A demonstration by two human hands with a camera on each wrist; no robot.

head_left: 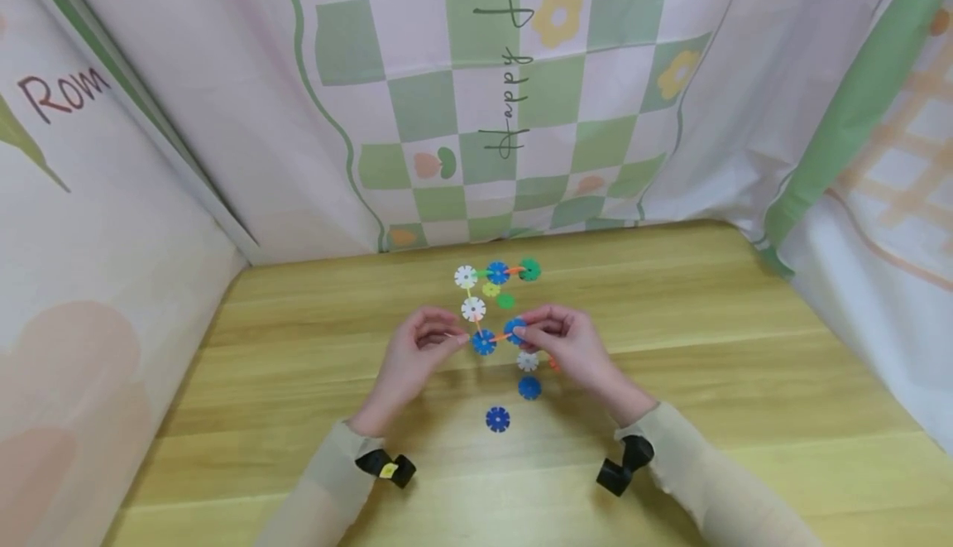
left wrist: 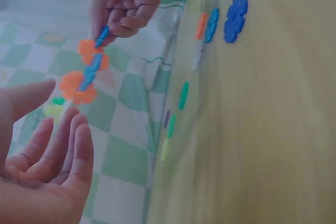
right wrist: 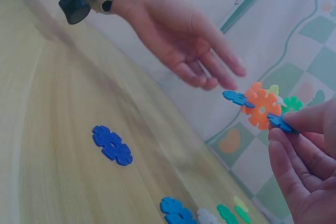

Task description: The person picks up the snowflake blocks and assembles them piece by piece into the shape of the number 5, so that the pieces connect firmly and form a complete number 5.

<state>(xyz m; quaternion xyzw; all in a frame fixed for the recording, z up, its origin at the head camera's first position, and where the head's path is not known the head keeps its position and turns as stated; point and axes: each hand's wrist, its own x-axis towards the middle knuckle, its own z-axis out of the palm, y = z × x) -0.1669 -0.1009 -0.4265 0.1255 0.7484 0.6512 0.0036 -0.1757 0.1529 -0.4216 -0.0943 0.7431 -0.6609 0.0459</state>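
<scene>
A chain of slotted plastic snowflake discs hangs above the table, held by my right hand [head_left: 573,344]. Its thumb and fingers pinch the blue end disc [head_left: 512,331]. An orange disc [right wrist: 262,109] joins that one to another blue disc [head_left: 484,343]. From there the chain bends away past white discs [head_left: 472,309] to a blue disc [head_left: 498,273] and a green disc [head_left: 529,269] at the far end. My left hand [head_left: 420,348] is beside the nearer blue corner, fingers loosely extended and apart from the chain in the wrist views, with nothing between them.
On the wooden table [head_left: 298,431] lie loose discs: a dark blue disc [head_left: 497,419] in front, a blue disc [head_left: 529,388], a white disc [head_left: 528,362] and a partly hidden orange disc [head_left: 554,362]. A green disc [head_left: 505,301] lies farther back. A checkered curtain [head_left: 484,100] hangs behind.
</scene>
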